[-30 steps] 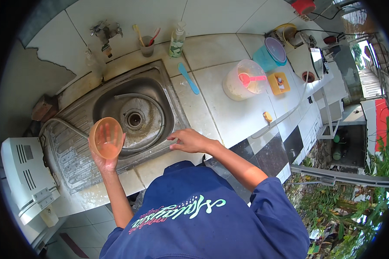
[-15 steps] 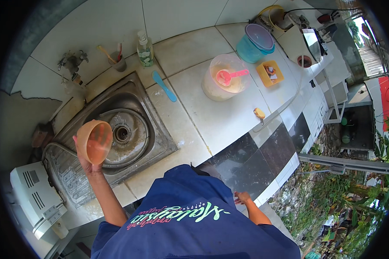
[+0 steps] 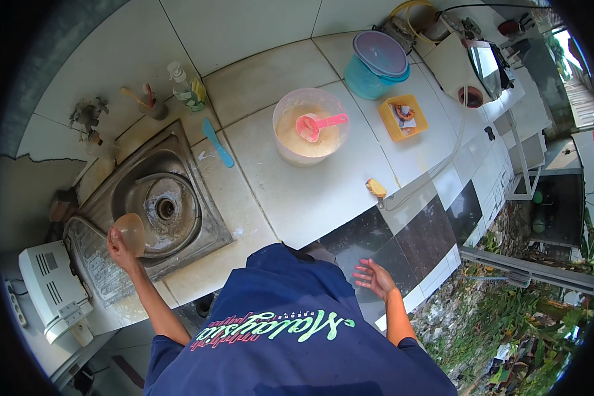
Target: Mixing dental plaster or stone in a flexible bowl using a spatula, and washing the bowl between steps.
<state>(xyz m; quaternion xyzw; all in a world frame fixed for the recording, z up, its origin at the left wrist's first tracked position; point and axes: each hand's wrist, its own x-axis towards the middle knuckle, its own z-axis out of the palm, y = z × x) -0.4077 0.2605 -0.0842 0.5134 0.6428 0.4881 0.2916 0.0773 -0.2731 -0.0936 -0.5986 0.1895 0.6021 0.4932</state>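
Note:
My left hand [image 3: 117, 247] grips a translucent peach bowl [image 3: 133, 231] at the lower left of the steel sink [image 3: 220, 235], which has a hose curled inside. My right hand [image 3: 375, 277] hangs empty beyond the counter's front edge, over the dark tiled floor, with its fingers apart. On the counter, right of the sink, are a blue spreader [image 3: 218, 142] and a clear pink-tinted tub [image 3: 290, 148] of pale powder with a pink scoop [image 3: 307, 129] in it.
Soap bottle [image 3: 185, 89], toothbrush cup [image 3: 157, 109] and tap [image 3: 89, 115] line the back. Turquoise lidded container [image 3: 369, 79], yellow box [image 3: 384, 125], yellow sponge [image 3: 376, 188] and white appliance [image 3: 445, 66] stand rightward. Another white machine [image 3: 49, 277] is at left, plants [image 3: 534, 343] outside at right.
My left hand has brought the bowl leftward and down, turning it. My right hand has left the sink edge for a place over the floor. The view has shifted along the counter.

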